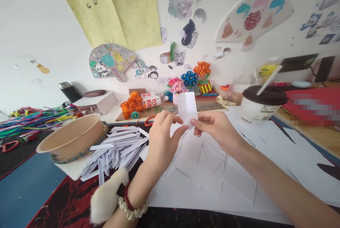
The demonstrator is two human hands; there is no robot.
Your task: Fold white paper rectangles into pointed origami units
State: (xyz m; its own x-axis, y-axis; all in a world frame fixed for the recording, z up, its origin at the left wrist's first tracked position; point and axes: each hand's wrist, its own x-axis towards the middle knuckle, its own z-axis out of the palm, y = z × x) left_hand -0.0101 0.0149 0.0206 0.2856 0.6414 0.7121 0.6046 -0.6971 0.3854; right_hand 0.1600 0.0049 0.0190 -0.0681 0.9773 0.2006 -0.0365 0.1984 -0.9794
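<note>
A small white piece of paper (pixel 186 105) stands upright between my hands, with a faint crease down it. My left hand (pixel 166 134) is at its lower left corner, thumb and forefinger closing on the edge. On the lower right, my right hand (pixel 212 127) pinches the same paper between thumb and fingers. Below them lie overlapping white paper sheets (pixel 202 166) on the table. Left of my left hand is a heap of narrow folded paper strips (pixel 119 150). Scrunchies (pixel 132 211) and a white furry piece (pixel 108 198) are around my left wrist.
A beige oval basin (pixel 70 134) stands left of the strips. On the right is a lidded drink cup (pixel 262 104) with a straw. Orange craft flowers (pixel 132 103) and a small striped flowerpot (pixel 205 87) stand along the wall. Colourful pipe cleaners (pixel 34 121) lie far left.
</note>
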